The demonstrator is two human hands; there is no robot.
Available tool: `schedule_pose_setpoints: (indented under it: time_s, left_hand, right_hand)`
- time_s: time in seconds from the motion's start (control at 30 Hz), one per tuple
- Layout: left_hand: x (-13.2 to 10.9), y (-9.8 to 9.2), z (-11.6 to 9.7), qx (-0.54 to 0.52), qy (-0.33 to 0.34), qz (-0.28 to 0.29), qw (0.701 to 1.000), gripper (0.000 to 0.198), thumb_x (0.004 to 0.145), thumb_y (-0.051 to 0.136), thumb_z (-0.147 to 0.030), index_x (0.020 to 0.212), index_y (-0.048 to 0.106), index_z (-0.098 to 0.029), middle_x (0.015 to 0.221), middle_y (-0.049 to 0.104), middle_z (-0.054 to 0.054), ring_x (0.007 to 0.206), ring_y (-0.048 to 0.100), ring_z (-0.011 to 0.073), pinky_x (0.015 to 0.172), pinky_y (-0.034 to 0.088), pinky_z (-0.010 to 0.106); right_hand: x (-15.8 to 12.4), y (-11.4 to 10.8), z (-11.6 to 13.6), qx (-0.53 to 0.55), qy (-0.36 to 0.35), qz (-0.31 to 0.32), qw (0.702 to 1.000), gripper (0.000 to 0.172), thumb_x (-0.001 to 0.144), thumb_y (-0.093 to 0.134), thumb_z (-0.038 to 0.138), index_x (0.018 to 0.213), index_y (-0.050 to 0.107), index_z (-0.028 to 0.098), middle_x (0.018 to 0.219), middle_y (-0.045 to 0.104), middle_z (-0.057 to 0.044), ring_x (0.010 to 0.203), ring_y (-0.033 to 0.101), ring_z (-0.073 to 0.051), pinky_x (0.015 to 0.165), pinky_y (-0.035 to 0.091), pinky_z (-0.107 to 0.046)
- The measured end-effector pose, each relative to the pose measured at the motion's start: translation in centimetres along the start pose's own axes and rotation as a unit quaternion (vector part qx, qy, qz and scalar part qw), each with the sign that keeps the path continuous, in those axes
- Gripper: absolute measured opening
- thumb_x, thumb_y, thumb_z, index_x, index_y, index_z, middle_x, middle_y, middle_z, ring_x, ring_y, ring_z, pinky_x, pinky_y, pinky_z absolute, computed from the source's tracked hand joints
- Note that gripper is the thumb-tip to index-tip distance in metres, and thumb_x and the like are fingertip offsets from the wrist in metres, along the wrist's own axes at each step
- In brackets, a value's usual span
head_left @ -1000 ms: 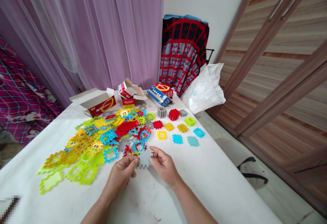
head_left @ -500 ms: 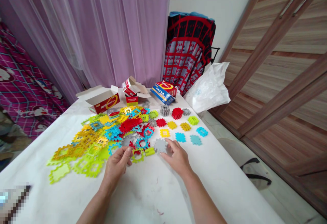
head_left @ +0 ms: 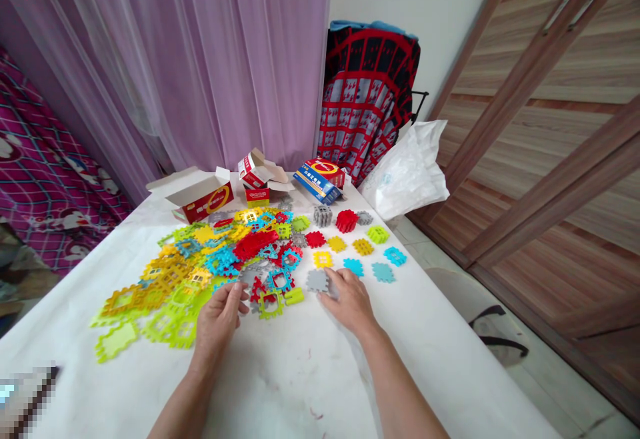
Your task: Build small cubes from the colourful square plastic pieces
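My right hand has its thumb and fingers around the right side of a grey square toothed building piece, low over the table. My left hand is loosely closed at the front of the heap, with nothing showing in its fingers. Between the hands lie a lime window-frame piece, a small lime piece and a blue frame piece. Beyond my right hand are a yellow piece, a blue piece and a pale teal piece.
A mixed heap of pieces spreads over the left of the white table. Grey and red stacks stand farther back. Opened cartons line the back edge. A white plastic bag is at the right edge.
My right hand has moved slightly right, and the grey piece shifted a little with it. My left hand has drawn back a little to the left, away from the lime frame.
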State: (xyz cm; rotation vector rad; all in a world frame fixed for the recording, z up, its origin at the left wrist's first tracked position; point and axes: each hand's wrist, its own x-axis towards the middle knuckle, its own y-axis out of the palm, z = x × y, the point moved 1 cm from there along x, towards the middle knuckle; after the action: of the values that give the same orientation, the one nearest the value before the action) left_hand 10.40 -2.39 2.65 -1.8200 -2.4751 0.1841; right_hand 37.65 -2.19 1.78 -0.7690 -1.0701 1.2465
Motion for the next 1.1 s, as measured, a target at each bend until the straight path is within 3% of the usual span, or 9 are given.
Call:
schedule_pose_setpoints:
  time_s: [0.33, 0.87, 1.1]
  left_hand:
    - [-0.1, -0.1, -0.8, 0.017, 0.011, -0.010, 1.000, 0.063, 0.065, 0.058, -0.077, 0.081, 0.068, -0.017, 0.064, 0.063, 0.002, 0.047, 0.050, 0.0110, 0.039, 0.039, 0.022]
    - [0.1, 0.0, -0.8, 0.021, 0.000, -0.012, 1.000, 0.066, 0.061, 0.060, -0.079, 0.079, 0.069, -0.017, 0.064, 0.063, 0.003, 0.048, 0.052, 0.0116, 0.039, 0.040, 0.022]
    - [0.1, -0.2, -0.8, 0.012, 0.002, -0.017, 1.000, 0.068, 0.059, 0.061, -0.080, 0.081, 0.069, -0.016, 0.065, 0.063, 0.003, 0.049, 0.052, 0.0112, 0.039, 0.040, 0.022]
  right_hand:
    - [0.0, 0.2, -0.2, 0.017, -0.004, -0.012, 1.000, 0.051, 0.081, 0.059, 0.027, 0.132, 0.058, 0.025, 0.116, 0.062, -0.008, 0.106, 0.056, -0.023, 0.091, 0.041, -0.032]
    - [-0.2, 0.4, -0.1, 0.066, 0.009, -0.037, 0.997, 0.039, 0.079, 0.058, 0.020, 0.116, 0.068, 0.026, 0.111, 0.066, -0.005, 0.105, 0.059, -0.022, 0.094, 0.042, -0.034]
    - [0.0, 1.0, -0.4, 0.115, 0.025, -0.100, 0.988, 0.029, 0.080, 0.059, 0.018, 0.105, 0.072, 0.024, 0.104, 0.069, -0.005, 0.100, 0.062, -0.020, 0.092, 0.046, -0.031]
